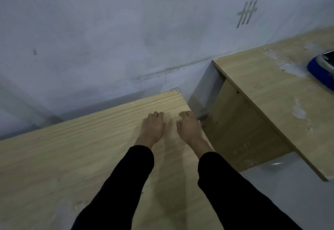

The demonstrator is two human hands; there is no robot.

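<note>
- Our left hand rests palm-down on the wooden panel, fingers loosely bent, holding nothing.
- Our right hand lies just beside it, equally slack and empty, at the panel's right edge (whether its fingertips hook over that edge, we cannot tell).
- The panel sits directly beneath both hands, and its long axis runs off to our left along the wall.
- We judge the right hand nearer the far corner, so any shove at this end starts there.
- Across a gap stands the taller desk, with a blue object on it.
</note>
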